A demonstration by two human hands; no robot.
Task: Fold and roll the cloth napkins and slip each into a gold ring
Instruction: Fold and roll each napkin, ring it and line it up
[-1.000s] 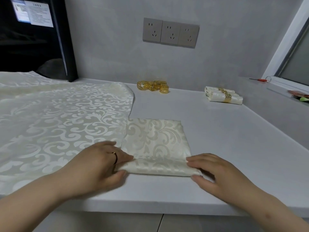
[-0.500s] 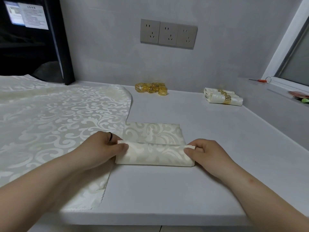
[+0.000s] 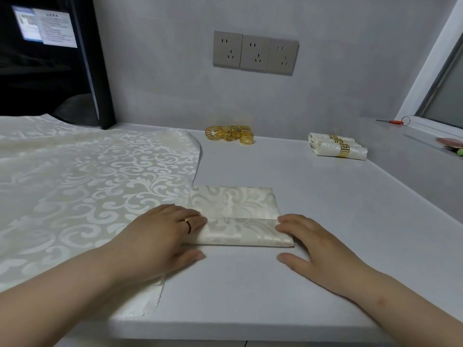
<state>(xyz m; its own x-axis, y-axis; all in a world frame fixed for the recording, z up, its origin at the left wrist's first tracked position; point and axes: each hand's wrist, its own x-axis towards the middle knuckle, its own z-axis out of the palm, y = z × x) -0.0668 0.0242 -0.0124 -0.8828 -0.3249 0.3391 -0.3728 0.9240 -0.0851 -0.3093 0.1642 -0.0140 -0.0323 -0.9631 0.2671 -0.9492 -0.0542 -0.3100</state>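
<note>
Nearest, at six o'clock, the half-rolled napkin [image 3: 240, 221] is pressed at its ends, fingers flat, by left hand [image 3: 160, 234] and right hand [image 3: 318, 249]; beyond, gold rings [image 3: 229, 133] are heaped at twelve, finished ringed rolls [image 3: 338, 147] laid at two

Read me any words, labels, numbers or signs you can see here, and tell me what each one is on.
Screen, upper left: lines of text in a window, too small and blurred to read.
Wall sockets: no lettering visible.
Gold rings, and those on the rolled napkins: a fret pattern only, no words.
No other text shows.
</note>
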